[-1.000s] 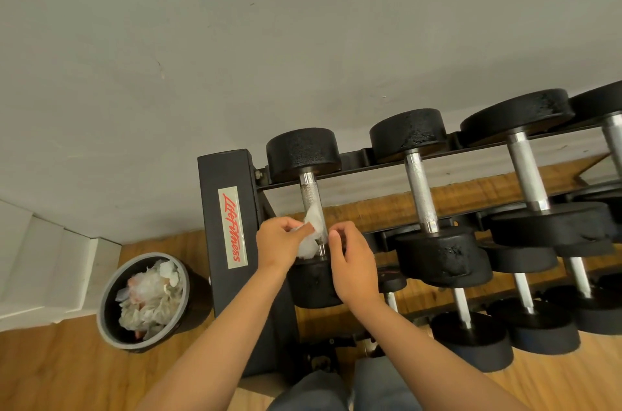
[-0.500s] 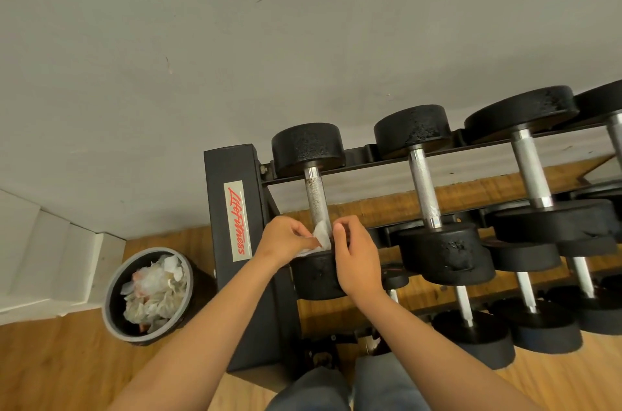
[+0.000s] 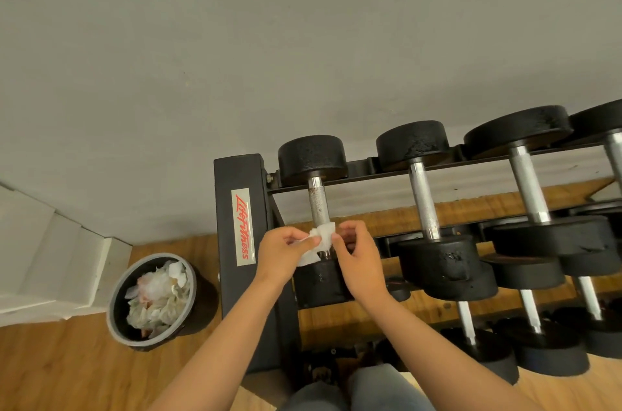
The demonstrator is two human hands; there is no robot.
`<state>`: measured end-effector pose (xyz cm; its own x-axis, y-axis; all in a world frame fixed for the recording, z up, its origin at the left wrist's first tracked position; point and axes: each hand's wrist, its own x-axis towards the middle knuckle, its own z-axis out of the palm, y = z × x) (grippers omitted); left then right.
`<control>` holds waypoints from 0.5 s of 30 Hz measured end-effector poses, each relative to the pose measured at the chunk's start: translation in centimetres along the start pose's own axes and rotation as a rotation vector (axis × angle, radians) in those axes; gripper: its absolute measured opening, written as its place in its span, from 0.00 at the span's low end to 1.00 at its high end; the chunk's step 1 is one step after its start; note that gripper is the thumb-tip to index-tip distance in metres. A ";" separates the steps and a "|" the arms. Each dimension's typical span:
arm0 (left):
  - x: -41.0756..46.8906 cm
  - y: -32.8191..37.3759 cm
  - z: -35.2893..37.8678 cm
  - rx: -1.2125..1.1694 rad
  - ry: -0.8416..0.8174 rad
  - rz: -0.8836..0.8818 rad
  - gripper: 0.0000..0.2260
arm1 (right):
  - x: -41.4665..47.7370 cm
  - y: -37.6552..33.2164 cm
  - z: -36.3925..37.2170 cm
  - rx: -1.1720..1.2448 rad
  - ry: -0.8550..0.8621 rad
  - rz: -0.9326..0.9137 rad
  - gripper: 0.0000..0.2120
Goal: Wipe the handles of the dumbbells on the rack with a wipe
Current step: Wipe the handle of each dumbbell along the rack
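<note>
Grey wall (image 3: 235,40) is filling the upper half of the view, and a wood floor (image 3: 50,370) is showing along the bottom. A black rack (image 3: 232,293) is standing against the wall from 6 o'clock out to 3 o'clock, its end post wearing a red-lettered label (image 3: 243,227). Dumbbells are lying across its top rails in a row, with black heads front and back and steel bars between.

The end dumbbell (image 3: 311,158), nearest the post, is sitting just below centre, and its handle (image 3: 318,202) is looking dull and speckled. A white wipe (image 3: 321,239) is wrapping the near end of that handle, just above the near head. The left hand (image 3: 281,254) is pinching the wipe's left side between thumb and curled fingers, at 9 o'clock of the handle. The right hand (image 3: 360,259) is pinching the right side the same way, at 3 o'clock of the handle. Both forearms are reaching up from the bottom edge.

A second dumbbell (image 3: 424,202) and a third dumbbell (image 3: 528,188) are resting toward 3 o'clock, apart from the hands. Smaller ones are sitting on the lower rails at 4 o'clock.

A round bin (image 3: 201,303) is standing on the floor at 8 o'clock, just beside the post, holding crumpled white tissues (image 3: 156,299). White steps (image 3: 40,259) are showing at 9 o'clock.
</note>
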<state>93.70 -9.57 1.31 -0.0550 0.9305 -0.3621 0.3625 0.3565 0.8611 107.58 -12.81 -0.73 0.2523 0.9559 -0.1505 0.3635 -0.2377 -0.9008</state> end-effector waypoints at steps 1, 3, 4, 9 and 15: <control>-0.2 0.0 0.2 -0.011 0.045 0.014 0.03 | -0.2 -0.1 -0.4 0.007 0.024 -0.014 0.10; -0.3 0.2 0.4 -0.027 0.116 0.042 0.03 | -0.4 -0.3 -1.2 -0.035 0.065 -0.095 0.13; -0.3 0.3 0.6 -0.040 0.131 0.055 0.03 | -0.4 -0.3 -1.4 -0.064 0.069 -0.151 0.14; -0.4 1.2 2.4 -0.093 0.110 0.144 0.05 | 0.4 -0.5 -1.8 -0.062 0.038 -0.246 0.15; 0.1 2.5 4.3 -0.101 0.218 0.172 0.04 | 3.0 -0.3 -2.2 -0.083 -0.017 -0.157 0.13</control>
<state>98.60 -8.98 1.85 -0.2034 0.9702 -0.1314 0.2904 0.1879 0.9383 110.17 -10.25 0.00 0.1712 0.9851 -0.0178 0.4707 -0.0976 -0.8769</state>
